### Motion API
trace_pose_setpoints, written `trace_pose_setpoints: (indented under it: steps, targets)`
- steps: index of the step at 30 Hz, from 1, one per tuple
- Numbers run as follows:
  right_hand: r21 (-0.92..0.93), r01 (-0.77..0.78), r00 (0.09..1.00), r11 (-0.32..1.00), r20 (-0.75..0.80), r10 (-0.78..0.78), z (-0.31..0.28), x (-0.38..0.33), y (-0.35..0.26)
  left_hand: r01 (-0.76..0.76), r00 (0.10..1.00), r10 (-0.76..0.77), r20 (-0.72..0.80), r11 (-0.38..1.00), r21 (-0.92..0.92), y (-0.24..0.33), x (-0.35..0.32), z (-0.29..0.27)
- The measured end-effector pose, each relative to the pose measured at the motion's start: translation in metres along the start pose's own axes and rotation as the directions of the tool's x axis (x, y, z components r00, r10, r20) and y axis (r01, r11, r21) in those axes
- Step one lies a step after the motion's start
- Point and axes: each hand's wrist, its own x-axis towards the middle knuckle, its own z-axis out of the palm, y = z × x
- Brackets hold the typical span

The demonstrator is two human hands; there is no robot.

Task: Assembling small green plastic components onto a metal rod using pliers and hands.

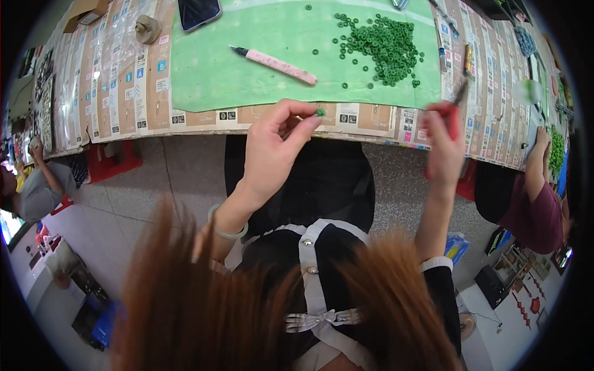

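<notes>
Left hand [275, 145]: thumb and fingertips pinched narrow on one small green bead [320, 113], just off our edge of the table [346, 120] or barely over it; can't tell which. Bracelet [232, 232] on that wrist. Right hand [445, 148]: closed round a red tool [454, 122], dark thin end pointing up and away from us. Motion blur there, so we can't call the tool type. Hands are well apart, tool not touching the bead.

On the table we have a green sheet [210, 74]. Loose green rings [387, 52] sit heaped on its right half, a few strays to the left of and below the heap. Pink pen [281, 67] lies slantwise left of the heap, dark tip up-left. Phone [199, 13] at the sheet's far left corner; brown knob [147, 29] left of that, off the sheet. Yellow-and-dark stick [468, 60] lies right of the sheet. Co-worker in maroon [535, 213] at far right, another in grey [46, 191] at far left.
</notes>
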Motion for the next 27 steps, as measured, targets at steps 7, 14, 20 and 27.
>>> trace_pose_setpoints:
  steps: [7, 14, 20, 27]
  targets:
    - [0.315, -0.276, 0.853, 0.908, 0.515, 0.080, 0.097, -0.029, -0.030, -0.318, 0.944, 0.329, 0.031, 0.881, 0.349, 0.010, -0.008, -0.004]
    - [0.410, -0.458, 0.782, 0.789, 0.608, 0.139, 0.118, -0.022, -0.023, -0.073, 0.997, 0.075, -0.029, 0.995, 0.073, 0.007, -0.010, -0.017]
    - [0.357, -0.381, 0.798, 0.853, 0.593, 0.108, 0.127, -0.022, -0.021, 0.034, 0.999, -0.037, -0.025, 0.996, -0.085, -0.002, -0.011, -0.025]
    - [0.344, -0.408, 0.808, 0.846, 0.567, 0.159, 0.130, -0.021, -0.026, -0.387, 0.913, 0.409, -0.003, 0.867, 0.315, -0.006, -0.006, -0.026]
